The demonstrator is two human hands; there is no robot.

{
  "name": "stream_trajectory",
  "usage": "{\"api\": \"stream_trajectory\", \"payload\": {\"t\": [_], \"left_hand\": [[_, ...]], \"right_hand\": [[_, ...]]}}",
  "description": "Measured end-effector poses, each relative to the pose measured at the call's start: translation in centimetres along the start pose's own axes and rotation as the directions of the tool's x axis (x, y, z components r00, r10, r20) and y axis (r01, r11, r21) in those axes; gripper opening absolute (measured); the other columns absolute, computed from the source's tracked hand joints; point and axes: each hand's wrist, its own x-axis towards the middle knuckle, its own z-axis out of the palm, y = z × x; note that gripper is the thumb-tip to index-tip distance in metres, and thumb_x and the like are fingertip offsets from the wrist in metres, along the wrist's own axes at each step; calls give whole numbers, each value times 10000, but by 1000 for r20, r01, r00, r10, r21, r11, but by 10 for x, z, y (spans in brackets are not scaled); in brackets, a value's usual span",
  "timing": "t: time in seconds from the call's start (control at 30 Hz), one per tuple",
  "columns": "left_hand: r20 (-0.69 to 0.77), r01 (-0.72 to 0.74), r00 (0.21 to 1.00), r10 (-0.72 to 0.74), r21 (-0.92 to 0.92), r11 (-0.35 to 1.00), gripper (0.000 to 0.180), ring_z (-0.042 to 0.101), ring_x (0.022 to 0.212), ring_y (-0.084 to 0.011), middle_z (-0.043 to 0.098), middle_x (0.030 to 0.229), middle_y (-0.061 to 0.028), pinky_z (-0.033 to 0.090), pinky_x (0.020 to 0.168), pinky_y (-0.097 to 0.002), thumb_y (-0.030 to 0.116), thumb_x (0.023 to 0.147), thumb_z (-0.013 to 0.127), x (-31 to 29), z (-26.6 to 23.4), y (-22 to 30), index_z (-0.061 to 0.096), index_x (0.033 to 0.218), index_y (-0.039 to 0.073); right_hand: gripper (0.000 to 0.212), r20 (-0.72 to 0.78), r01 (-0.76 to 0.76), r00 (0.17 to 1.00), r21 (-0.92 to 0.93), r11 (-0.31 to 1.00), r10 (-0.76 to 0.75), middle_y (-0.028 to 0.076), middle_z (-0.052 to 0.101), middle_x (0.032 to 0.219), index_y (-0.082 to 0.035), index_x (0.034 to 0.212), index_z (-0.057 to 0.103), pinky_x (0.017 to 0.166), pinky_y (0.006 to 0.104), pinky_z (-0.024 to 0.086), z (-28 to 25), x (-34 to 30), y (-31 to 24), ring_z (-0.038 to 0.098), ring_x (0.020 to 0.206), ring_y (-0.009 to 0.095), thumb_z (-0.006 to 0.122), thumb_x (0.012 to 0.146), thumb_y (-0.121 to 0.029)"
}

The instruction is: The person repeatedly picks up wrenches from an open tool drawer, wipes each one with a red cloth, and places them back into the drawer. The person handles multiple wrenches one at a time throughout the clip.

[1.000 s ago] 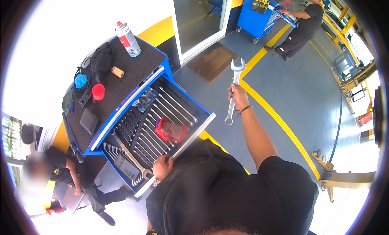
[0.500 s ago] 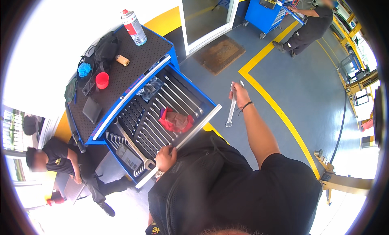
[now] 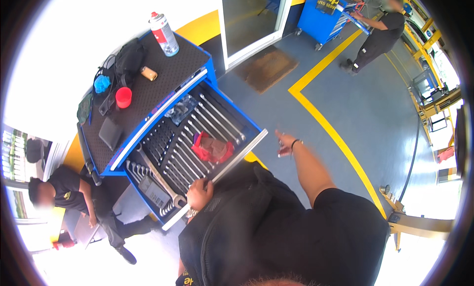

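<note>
My left hand [image 3: 200,194] has its fingers curled over the front edge of the open tool drawer [image 3: 237,156]. Rows of combination wrenches [image 3: 186,155] lie inside, with a large wrench [image 3: 160,173] across the shorter ones. A red-and-brown pouch [image 3: 213,149] rests on the wrenches near the drawer front. To the right of the drawer, over the floor, my right hand [image 3: 286,144] is blurred, one finger stretched out. Small bright metal bits show at its fingers, from the combination wrench it grips; most of that wrench is hidden or seen end-on.
The blue tool cabinet [image 3: 148,86] carries a spray can [image 3: 164,34], a red cup [image 3: 124,97] and a dark bag [image 3: 131,59]. A person [image 3: 74,194] sits at left; another [image 3: 385,37] stands by a blue tool cart [image 3: 316,19]. A doormat [image 3: 269,69] lies by the door.
My right hand has come down and slightly left, nearer the drawer, and the wrench has turned so its long shank no longer shows. My left hand stays on the drawer edge.
</note>
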Motion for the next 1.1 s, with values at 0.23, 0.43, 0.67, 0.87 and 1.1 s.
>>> {"api": "stream_trajectory", "payload": {"t": [0.23,0.43,0.67,0.87,1.1], "left_hand": [[-10,-24,1000,24,-4,1000,242,706,806,-348,718,885,-148,559,725,-458,281,861,702,5,1,0,723,955,59],[26,-37,999,38,-34,999,253,707,810,-345,719,891,-141,559,728,-456,294,858,705,7,14,2,725,962,64],[-23,26,999,-26,27,999,255,714,811,-330,725,899,-119,562,729,-446,311,853,704,2,3,3,730,966,84],[-38,43,998,-43,8,999,248,722,792,-297,732,887,-99,569,713,-422,307,849,711,0,3,4,736,966,90],[-37,75,996,-75,10,997,249,719,799,-304,730,895,-94,573,716,-423,319,846,719,1,4,5,742,960,99]], "right_hand": [[425,249,-102,967,160,982,60,121,611,790,-20,1002,525,628,406,617,25,7,85,672,656,225,705,926,-397],[192,229,-126,972,356,926,44,81,570,764,-69,932,509,632,377,587,-10,90,135,630,678,204,684,908,-144],[314,308,84,886,629,773,-346,84,559,818,-135,975,547,723,402,544,18,26,55,565,707,193,758,884,-350],[452,321,-97,940,584,806,-119,51,560,823,-144,1098,579,723,400,542,11,-15,0,560,694,200,681,902,-539],[165,159,-13,986,-201,979,46,61,550,763,-81,1023,593,591,408,530,7,21,43,589,644,207,535,887,-154]]}}
